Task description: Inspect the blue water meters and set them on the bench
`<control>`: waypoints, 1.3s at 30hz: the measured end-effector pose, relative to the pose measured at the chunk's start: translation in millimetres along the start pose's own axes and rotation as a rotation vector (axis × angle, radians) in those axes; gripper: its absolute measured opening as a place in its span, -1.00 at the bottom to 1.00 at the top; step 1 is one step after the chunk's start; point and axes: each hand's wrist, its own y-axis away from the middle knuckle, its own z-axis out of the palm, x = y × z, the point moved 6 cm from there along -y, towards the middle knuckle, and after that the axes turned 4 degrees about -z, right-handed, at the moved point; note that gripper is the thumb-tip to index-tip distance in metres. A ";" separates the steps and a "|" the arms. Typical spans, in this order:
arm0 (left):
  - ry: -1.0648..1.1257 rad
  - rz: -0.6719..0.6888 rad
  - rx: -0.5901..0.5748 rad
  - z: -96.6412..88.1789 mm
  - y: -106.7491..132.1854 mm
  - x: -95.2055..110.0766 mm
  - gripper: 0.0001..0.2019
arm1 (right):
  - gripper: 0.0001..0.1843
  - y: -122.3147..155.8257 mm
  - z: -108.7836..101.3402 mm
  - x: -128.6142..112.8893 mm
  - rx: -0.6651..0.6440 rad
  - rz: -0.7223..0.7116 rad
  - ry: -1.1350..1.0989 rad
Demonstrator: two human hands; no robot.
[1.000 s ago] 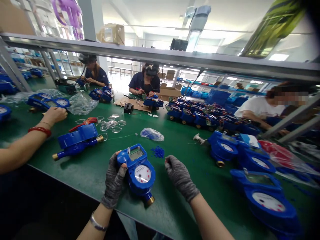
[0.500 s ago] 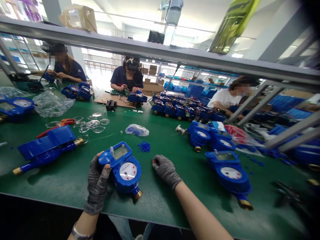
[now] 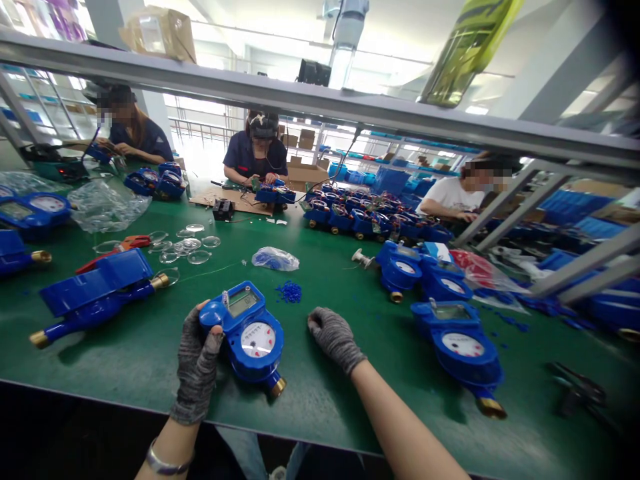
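My left hand (image 3: 196, 363), in a grey fingerless glove, grips the left end of a blue water meter (image 3: 273, 337). The meter has a small display, a round white dial and a brass threaded end pointing toward the front right. To its right, my gloved right hand (image 3: 334, 339) rests low over the green table with curled fingers. Whatever those fingers hold, if anything, is hidden. A pile of small blue parts (image 3: 289, 291) lies just beyond, between the two hands. Behind the pile is a clear plastic bag (image 3: 275, 259) with blue contents.
On the left lie another blue meter (image 3: 95, 297), red-handled pliers (image 3: 133, 243) and several clear discs (image 3: 187, 247). More meters (image 3: 457, 343) stand at right, near a white spool (image 3: 362, 259) and a dark tool (image 3: 580, 390). Co-workers sit beyond the overhead shelf (image 3: 320, 100).
A blue meter with a brass end has come into view at the left edge. Both my hands and the held meter stay almost where they were; the view has shifted slightly.
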 end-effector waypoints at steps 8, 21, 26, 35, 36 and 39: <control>-0.003 0.004 -0.012 0.9 1.1 1.9 -0.48 | -0.85 -2.5 1.0 -0.1 -0.028 -0.025 0.026; 0.025 0.019 -0.018 -0.5 -0.3 -1.3 -0.50 | -0.83 0.5 2.0 -2.9 -0.028 -0.118 0.034; 0.012 0.018 -0.020 0.8 -0.4 0.2 -0.51 | -0.81 1.6 4.3 1.7 -0.008 -0.129 -0.010; -0.001 0.021 -0.025 -0.1 0.0 1.6 -0.50 | -0.76 6.6 3.2 15.7 0.037 -0.194 -0.126; 0.002 0.022 -0.025 -0.5 -0.5 0.1 -0.50 | -0.75 7.5 3.2 19.1 0.044 -0.195 -0.141; 0.009 0.026 -0.020 -1.5 -1.1 -3.3 -0.50 | -0.73 8.1 3.9 26.9 0.067 -0.193 -0.174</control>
